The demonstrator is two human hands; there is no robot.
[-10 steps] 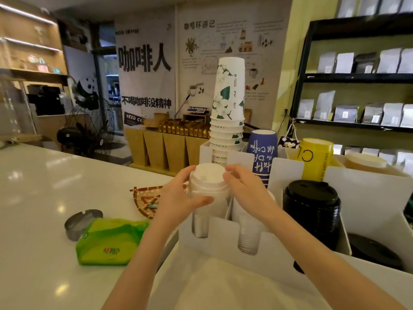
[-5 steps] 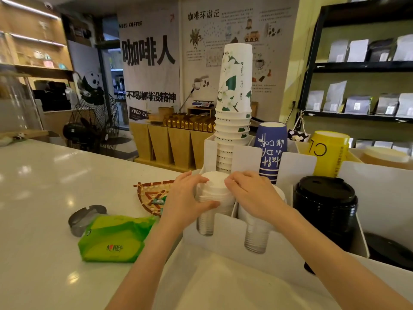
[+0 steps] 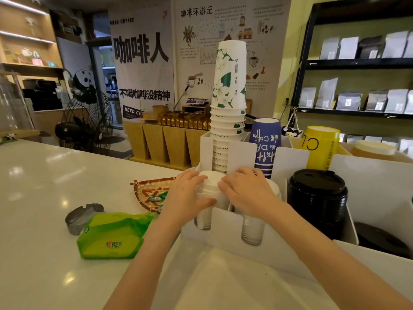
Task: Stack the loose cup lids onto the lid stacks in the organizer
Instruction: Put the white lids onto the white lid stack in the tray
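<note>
A stack of white cup lids (image 3: 210, 184) stands in the left front slot of the white organizer (image 3: 223, 240). My left hand (image 3: 187, 195) wraps its left side, thumb across the front. From the right, the fingers of my right hand (image 3: 248, 193) rest on the stack's top edge, covering a second white lid stack (image 3: 273, 186) in the neighbouring slot. A tall stack of black lids (image 3: 317, 198) fills the slot to the right. Whether any lid is still loose I cannot tell.
Behind the lids rise stacks of flowered white cups (image 3: 229, 104), blue cups (image 3: 264, 142) and yellow cups (image 3: 320, 146). On the white counter to the left lie a green tissue pack (image 3: 114, 236), a grey ashtray (image 3: 82, 218) and a woven basket (image 3: 152, 191).
The white lid stack has sunk lower into its slot, with both hands going down on it. My right hand has flattened over its top edge.
</note>
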